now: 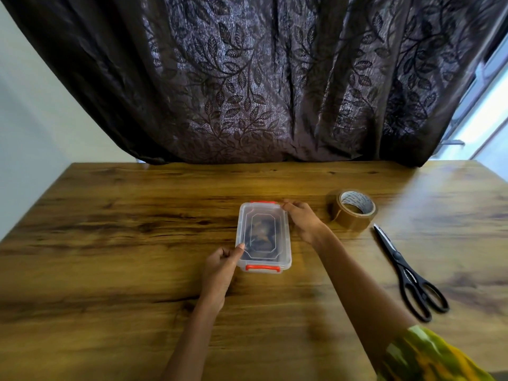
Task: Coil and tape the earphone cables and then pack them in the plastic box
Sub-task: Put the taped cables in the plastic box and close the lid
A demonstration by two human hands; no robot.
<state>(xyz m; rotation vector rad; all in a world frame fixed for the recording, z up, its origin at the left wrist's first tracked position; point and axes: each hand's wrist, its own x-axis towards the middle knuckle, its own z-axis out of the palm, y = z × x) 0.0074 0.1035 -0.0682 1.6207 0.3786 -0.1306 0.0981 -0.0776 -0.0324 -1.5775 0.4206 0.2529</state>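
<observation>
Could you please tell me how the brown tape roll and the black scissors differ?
The round brown tape roll sits near the clear plastic box; the black scissors lie further right, nearer the person. The roll lies flat, hole up; the scissors are closed, tips pointing away. Both rest untouched on the wooden table.

Left hand [220, 266] and right hand [303, 220] grip lidded plastic box [264, 237].

A wooden table [110, 257] stands against a dark leaf-patterned curtain [247, 78]; pale wall [33, 119] at left, bright window [483, 111] far right.
</observation>
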